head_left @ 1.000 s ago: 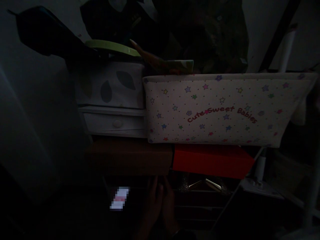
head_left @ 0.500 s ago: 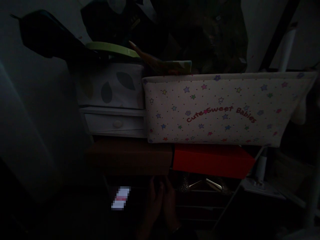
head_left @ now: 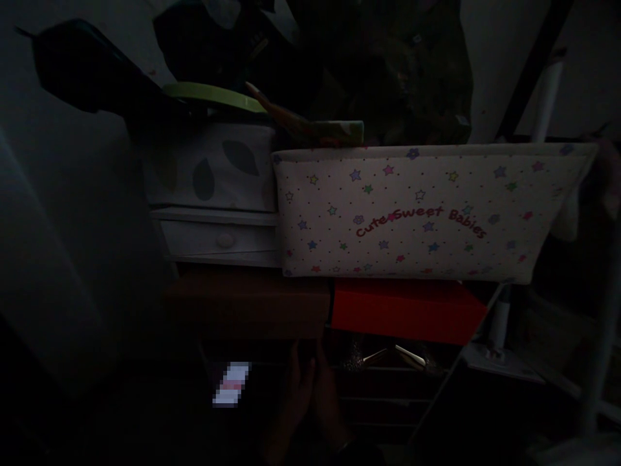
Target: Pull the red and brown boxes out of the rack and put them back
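Observation:
Low in the middle of the head view, my left hand [head_left: 297,391] and my right hand [head_left: 326,393] reach forward side by side into a dark rack [head_left: 378,401], thumbs close together. Their fingers curve around a dark patch just below the brown box [head_left: 252,307]. What they hold, if anything, is lost in the dark. To the right of my right hand, a glittery shoe [head_left: 354,357] with a gold heel rests on the rack, beside a second gold-heeled shoe [head_left: 412,356]. A pixelated bright patch [head_left: 233,384] lies left of my left hand.
Above the rack are a red box [head_left: 405,310], a white fabric bin [head_left: 427,188] with stars and lettering, and a small white drawer [head_left: 220,238] under a leaf-patterned box [head_left: 208,165]. A white pole [head_left: 499,320] on a plate stands at the right.
The whole view has shifted slightly, so the things appear a little further left. My hands keep nearly the same place and pose under the brown box.

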Action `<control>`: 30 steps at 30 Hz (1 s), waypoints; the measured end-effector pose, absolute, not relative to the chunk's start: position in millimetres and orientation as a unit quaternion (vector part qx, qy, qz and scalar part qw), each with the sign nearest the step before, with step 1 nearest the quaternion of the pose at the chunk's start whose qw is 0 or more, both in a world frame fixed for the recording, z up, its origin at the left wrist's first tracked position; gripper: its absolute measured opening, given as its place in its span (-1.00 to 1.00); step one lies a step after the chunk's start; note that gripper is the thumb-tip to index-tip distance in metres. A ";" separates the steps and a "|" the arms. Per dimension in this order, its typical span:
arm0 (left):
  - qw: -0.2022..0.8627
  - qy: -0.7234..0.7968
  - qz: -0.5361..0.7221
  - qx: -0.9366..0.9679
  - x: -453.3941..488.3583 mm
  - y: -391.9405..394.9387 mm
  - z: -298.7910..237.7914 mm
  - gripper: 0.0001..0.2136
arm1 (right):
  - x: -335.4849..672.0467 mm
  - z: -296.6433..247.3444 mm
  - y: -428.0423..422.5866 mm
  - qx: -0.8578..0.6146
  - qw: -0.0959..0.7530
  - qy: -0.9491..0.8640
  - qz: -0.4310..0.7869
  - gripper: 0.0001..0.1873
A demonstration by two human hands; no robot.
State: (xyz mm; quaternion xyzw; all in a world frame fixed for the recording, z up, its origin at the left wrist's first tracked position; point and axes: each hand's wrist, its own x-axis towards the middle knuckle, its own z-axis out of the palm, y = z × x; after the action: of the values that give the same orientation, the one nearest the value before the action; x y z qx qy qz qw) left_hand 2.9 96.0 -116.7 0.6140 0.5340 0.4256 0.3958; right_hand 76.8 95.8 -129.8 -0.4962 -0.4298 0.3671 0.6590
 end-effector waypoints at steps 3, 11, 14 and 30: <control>0.400 0.534 0.421 0.614 2.8 96.1 -118.2 -0.38 | 86.4 -116.8 81.7 -0.538 0.589 -0.506 0.327 -0.48; 0.273 0.515 0.505 0.636 2.8 93.8 -122.5 -0.50 | 171.5 -92.0 52.9 -0.756 0.315 -0.574 0.007 -0.54; 0.367 0.476 0.486 0.635 12.0 83.5 -118.3 -0.58 | 185.0 -104.9 56.8 -0.756 0.250 -0.601 -0.075 -0.40; 0.749 0.305 0.437 0.393 68.8 78.6 -136.3 -0.44 | 194.7 -126.0 69.3 -0.739 0.317 -0.594 -0.035 -0.37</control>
State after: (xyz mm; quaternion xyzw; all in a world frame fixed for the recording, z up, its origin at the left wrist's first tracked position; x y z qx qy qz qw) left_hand 68.8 78.6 -136.3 0.3927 0.3051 0.4371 0.7494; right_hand 194.7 69.3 -126.0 -0.7385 -0.5943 -0.0350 0.3165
